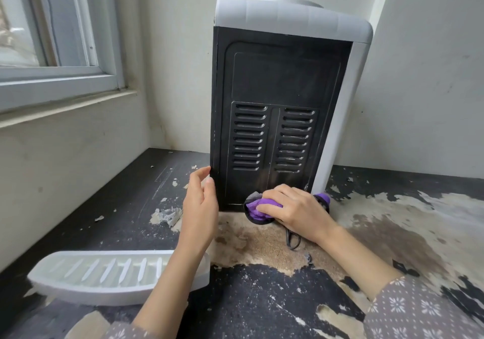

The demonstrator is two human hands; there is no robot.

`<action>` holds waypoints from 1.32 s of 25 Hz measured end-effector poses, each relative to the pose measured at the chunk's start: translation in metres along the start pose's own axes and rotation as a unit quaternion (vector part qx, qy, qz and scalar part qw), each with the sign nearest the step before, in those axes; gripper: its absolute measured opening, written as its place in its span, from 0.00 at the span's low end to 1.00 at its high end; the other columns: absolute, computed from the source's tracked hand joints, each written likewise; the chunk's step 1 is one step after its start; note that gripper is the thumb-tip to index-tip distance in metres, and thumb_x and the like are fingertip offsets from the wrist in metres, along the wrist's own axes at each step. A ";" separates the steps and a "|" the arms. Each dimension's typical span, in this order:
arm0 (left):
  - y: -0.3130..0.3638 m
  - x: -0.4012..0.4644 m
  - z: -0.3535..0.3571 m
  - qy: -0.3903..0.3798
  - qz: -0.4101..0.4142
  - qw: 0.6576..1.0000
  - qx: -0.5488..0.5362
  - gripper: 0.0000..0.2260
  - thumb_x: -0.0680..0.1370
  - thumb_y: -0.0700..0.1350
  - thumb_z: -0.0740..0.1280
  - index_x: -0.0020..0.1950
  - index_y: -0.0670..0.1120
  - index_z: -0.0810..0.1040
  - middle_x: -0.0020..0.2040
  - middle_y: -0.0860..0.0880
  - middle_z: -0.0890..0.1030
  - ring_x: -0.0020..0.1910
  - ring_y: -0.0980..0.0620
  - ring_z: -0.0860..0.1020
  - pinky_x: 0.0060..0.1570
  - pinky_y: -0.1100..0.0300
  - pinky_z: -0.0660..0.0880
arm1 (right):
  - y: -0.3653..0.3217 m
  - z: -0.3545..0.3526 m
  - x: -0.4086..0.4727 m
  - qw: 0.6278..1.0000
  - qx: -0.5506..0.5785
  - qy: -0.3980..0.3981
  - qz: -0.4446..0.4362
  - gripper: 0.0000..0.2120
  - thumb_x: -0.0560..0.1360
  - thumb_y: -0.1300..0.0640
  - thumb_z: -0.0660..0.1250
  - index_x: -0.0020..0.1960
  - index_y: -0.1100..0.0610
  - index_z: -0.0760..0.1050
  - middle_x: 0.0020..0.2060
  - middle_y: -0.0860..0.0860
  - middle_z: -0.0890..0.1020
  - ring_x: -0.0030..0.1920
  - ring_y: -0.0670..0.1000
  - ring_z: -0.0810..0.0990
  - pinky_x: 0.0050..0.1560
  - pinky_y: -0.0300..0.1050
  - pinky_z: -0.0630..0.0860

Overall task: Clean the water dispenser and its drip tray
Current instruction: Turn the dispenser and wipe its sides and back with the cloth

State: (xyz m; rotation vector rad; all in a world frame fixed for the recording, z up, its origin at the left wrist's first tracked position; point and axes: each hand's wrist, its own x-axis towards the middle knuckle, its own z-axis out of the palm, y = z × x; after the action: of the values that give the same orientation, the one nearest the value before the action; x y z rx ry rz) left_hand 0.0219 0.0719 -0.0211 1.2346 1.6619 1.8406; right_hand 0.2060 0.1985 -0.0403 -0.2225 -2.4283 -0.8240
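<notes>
The white plastic drip tray (104, 273), a long shallow curved dish with a row of raised ribs across its floor, lies on the near left of the worn black tabletop (136, 207) with nothing visible in it; its right end is hidden behind the left forearm. The grey-and-black tabletop water dispenser (285, 108) stands upright at the back of the table near the wall corner, its black metal rear panel with two columns of vent slots turned toward the camera. The left hand (200, 207) is at the panel's lower left edge, fingers relaxed and loosely extended, fingertips touching or just beside that edge; it holds nothing. The right hand (293, 210) lies just below the vent slots at the panel's lower right, fingers curled over a bunched purple cloth (258, 207) and pressing it against the bottom of the panel. Part of the cloth shows again to the right of the knuckles, near the dispenser's grey side. A thin black cord (292, 240) loops on the table under the right wrist. The table's black coating is peeled away in large patches, showing pale and brown board. A grey-framed window (60, 50) fills the upper left.
</notes>
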 end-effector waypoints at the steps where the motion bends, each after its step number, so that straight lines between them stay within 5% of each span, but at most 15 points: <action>1: -0.001 0.001 -0.001 0.010 -0.002 1.000 -0.009 0.13 0.83 0.47 0.50 0.63 0.53 0.69 0.58 0.59 0.74 0.59 0.58 0.72 0.52 0.65 0.64 | 0.000 -0.003 0.007 1.000 -0.019 0.016 -0.005 0.07 0.74 0.64 0.67 0.49 0.55 0.80 0.49 0.52 0.81 0.47 0.53 0.79 0.36 0.46 0.77; 6: -0.005 0.009 -0.001 0.043 -0.011 0.998 -0.050 0.16 0.83 0.47 0.47 0.58 0.55 0.74 0.55 0.59 0.77 0.59 0.55 0.76 0.54 0.62 0.70 | -0.019 0.001 0.069 0.992 -0.051 0.101 -0.051 0.09 0.78 0.64 0.64 0.52 0.54 0.81 0.50 0.49 0.82 0.44 0.52 0.78 0.35 0.44 0.73; 8: -0.008 0.009 -0.002 0.041 -0.007 0.998 -0.037 0.15 0.83 0.47 0.47 0.57 0.56 0.73 0.56 0.57 0.76 0.60 0.53 0.75 0.59 0.57 0.71 | -0.030 0.010 0.078 0.990 -0.075 0.071 -0.098 0.13 0.79 0.65 0.59 0.52 0.53 0.80 0.52 0.48 0.81 0.44 0.51 0.78 0.34 0.45 0.71; 11: -0.008 0.008 -0.002 0.039 -0.015 0.999 -0.025 0.15 0.83 0.47 0.47 0.58 0.57 0.72 0.57 0.57 0.76 0.61 0.55 0.73 0.56 0.63 0.69 | -0.026 0.008 0.062 0.986 -0.094 0.007 -0.136 0.19 0.79 0.68 0.53 0.51 0.53 0.81 0.54 0.49 0.80 0.45 0.52 0.77 0.37 0.45 0.72; 15: -0.009 0.009 -0.004 0.029 -0.012 0.999 -0.005 0.17 0.84 0.49 0.45 0.61 0.57 0.72 0.59 0.58 0.74 0.62 0.56 0.72 0.64 0.52 0.68 | -0.003 -0.013 0.019 0.982 -0.123 -0.098 -0.104 0.13 0.73 0.67 0.65 0.51 0.53 0.80 0.54 0.49 0.78 0.46 0.52 0.76 0.39 0.44 0.73; 19: -0.008 0.007 -0.003 0.030 -0.015 0.999 -0.012 0.16 0.84 0.49 0.45 0.61 0.56 0.71 0.59 0.58 0.74 0.62 0.55 0.72 0.64 0.52 0.68 | 0.000 -0.031 -0.004 0.984 -0.101 -0.145 0.003 0.13 0.67 0.65 0.73 0.49 0.53 0.79 0.52 0.51 0.78 0.46 0.53 0.76 0.36 0.45 0.75; 26: -0.001 0.005 -0.001 0.028 -0.023 0.999 -0.030 0.15 0.84 0.48 0.46 0.60 0.56 0.71 0.57 0.57 0.74 0.60 0.54 0.74 0.56 0.58 0.68 | -0.032 0.002 0.041 0.994 -0.085 -0.061 -0.039 0.18 0.77 0.66 0.54 0.55 0.52 0.78 0.54 0.48 0.78 0.45 0.50 0.75 0.36 0.43 0.70; 30: -0.001 0.003 -0.002 0.023 -0.015 1.000 -0.015 0.15 0.84 0.47 0.46 0.60 0.56 0.71 0.57 0.57 0.74 0.59 0.55 0.74 0.54 0.60 0.66 | -0.005 -0.012 0.032 0.992 -0.107 -0.053 -0.045 0.12 0.77 0.64 0.59 0.48 0.51 0.79 0.50 0.48 0.80 0.43 0.50 0.77 0.36 0.43 0.70; 33: 0.000 0.003 -0.003 0.028 -0.013 0.999 -0.014 0.15 0.84 0.47 0.46 0.59 0.57 0.71 0.56 0.58 0.74 0.59 0.54 0.75 0.54 0.61 0.66 | 0.027 -0.044 0.039 0.992 -0.124 0.025 -0.006 0.08 0.78 0.59 0.62 0.48 0.52 0.80 0.50 0.50 0.81 0.39 0.51 0.77 0.34 0.45 0.70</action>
State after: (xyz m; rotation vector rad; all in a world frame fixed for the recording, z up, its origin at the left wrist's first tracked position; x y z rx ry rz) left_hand 0.0181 0.0730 -0.0198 1.1547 1.6668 1.8943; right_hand 0.2028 0.1923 0.0241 -0.2777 -2.2803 -1.1247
